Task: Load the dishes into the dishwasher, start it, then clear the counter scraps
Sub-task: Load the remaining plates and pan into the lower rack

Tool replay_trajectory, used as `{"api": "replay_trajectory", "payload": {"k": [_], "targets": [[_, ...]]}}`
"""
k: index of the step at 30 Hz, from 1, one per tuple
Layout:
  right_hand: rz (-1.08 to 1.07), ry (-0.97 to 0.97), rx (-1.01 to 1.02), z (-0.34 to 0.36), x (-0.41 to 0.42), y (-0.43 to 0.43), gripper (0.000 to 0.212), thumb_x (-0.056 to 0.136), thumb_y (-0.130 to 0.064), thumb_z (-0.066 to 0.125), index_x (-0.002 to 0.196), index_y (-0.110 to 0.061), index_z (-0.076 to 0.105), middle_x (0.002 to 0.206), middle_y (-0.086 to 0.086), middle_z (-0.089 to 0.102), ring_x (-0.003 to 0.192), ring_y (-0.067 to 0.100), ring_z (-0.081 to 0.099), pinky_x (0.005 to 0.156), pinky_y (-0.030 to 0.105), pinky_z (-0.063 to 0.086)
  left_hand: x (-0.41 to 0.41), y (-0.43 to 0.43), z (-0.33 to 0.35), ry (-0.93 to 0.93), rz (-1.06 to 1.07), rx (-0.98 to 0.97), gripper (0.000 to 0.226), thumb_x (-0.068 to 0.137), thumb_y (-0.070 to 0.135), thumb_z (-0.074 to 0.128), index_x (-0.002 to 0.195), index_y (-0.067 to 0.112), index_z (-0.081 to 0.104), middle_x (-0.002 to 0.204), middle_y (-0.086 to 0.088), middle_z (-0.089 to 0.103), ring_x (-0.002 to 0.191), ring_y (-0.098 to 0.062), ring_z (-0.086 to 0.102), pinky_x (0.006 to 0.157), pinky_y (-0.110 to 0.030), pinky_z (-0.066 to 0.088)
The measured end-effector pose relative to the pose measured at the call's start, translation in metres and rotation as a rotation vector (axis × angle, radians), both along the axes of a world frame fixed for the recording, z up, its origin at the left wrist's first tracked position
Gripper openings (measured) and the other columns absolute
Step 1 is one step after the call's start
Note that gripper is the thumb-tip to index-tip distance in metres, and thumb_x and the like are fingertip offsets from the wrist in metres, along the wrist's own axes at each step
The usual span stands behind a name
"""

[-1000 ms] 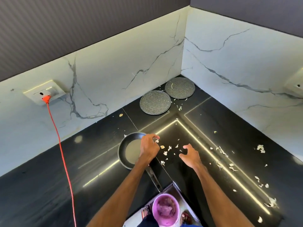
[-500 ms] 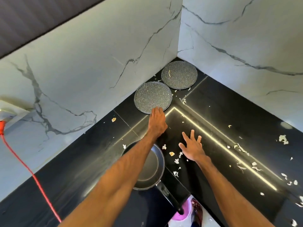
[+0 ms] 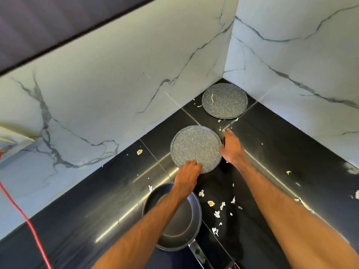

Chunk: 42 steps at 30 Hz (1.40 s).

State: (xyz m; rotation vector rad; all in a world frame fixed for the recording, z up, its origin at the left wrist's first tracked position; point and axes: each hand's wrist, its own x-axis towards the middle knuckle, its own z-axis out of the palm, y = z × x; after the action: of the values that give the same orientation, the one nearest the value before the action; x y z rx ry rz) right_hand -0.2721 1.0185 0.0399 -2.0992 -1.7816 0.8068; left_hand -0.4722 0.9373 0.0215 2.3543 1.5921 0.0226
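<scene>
Two grey speckled plates lie on the black counter (image 3: 281,152) in the wall corner. My left hand (image 3: 189,172) grips the near rim of the nearer plate (image 3: 196,146), fingers curled onto its edge. Straight fingers of my right hand (image 3: 231,146) touch that plate's right rim. The farther plate (image 3: 224,100) sits untouched by the corner with one pale scrap on it. A dark frying pan (image 3: 186,226) rests under my left forearm, handle pointing toward me. Pale food scraps (image 3: 217,208) are scattered right of the pan.
White marble walls close the counter at the back and right. A red cord (image 3: 25,216) runs down from a wall socket (image 3: 7,136) at the far left. More scraps (image 3: 288,172) lie along the right side of the counter, and one piece (image 3: 139,151) sits left of the nearer plate.
Both hands left the scraps beside the pan and reached forward to the nearer plate. The left hand now holds its near rim and the right touches its right rim. The view moved closer to the corner.
</scene>
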Motion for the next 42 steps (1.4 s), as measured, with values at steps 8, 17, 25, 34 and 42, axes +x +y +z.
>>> {"api": "replay_trajectory", "payload": {"k": [8,17,25,34,42], "targets": [[0.142,-0.204,-0.182,-0.005,0.008,0.117,0.086,0.095,-0.013,0.055,0.16,-0.009,-0.001,0.169,0.008,-0.007,0.156,0.028,-0.001,0.124,0.056,0.013,0.004,0.005,-0.01,0.037,0.02,-0.03,0.027,0.084,0.009,0.077,0.108,0.015,0.067,0.1,-0.002,0.065,0.092,-0.017,0.062,0.074,-0.036,0.061],[0.073,-0.462,0.121,-0.01,0.02,0.038,0.014,0.089,-0.004,0.07,0.102,-0.005,0.064,0.103,0.012,0.058,0.086,0.027,0.06,0.069,0.04,0.052,0.005,0.016,-0.002,0.029,0.072,-0.08,0.022,0.086,0.009,0.075,0.105,0.014,0.066,0.1,-0.004,0.065,0.092,-0.019,0.064,0.079,-0.037,0.059],[0.287,-0.575,0.027,-0.005,0.035,-0.067,0.017,0.096,-0.028,0.064,0.104,-0.013,0.067,0.099,0.003,0.066,0.082,0.018,0.069,0.068,0.032,0.057,0.002,0.005,0.012,0.195,-0.146,-0.018,0.034,0.083,0.0,0.074,0.114,0.0,0.06,0.093,-0.015,0.069,0.084,-0.025,0.066,0.067,-0.037,0.061],[0.004,-0.18,0.198,0.037,0.055,-0.19,0.013,0.09,-0.03,0.066,0.092,-0.018,0.061,0.089,-0.005,0.058,0.082,0.018,0.059,0.063,0.03,0.044,0.046,-0.025,0.054,0.126,-0.182,0.068,0.012,0.08,0.005,0.056,0.092,0.004,0.06,0.08,-0.01,0.063,0.062,-0.022,0.058,0.046,-0.031,0.044],[-0.396,0.034,0.466,0.139,0.11,-0.209,0.008,0.097,-0.03,0.06,0.099,-0.022,0.062,0.098,-0.006,0.059,0.081,0.014,0.055,0.071,0.029,0.04,0.091,-0.021,0.156,-0.283,0.195,0.27,0.012,0.07,0.021,0.057,0.079,0.014,0.054,0.072,0.003,0.057,0.059,-0.018,0.052,0.054,-0.031,0.042]]}}
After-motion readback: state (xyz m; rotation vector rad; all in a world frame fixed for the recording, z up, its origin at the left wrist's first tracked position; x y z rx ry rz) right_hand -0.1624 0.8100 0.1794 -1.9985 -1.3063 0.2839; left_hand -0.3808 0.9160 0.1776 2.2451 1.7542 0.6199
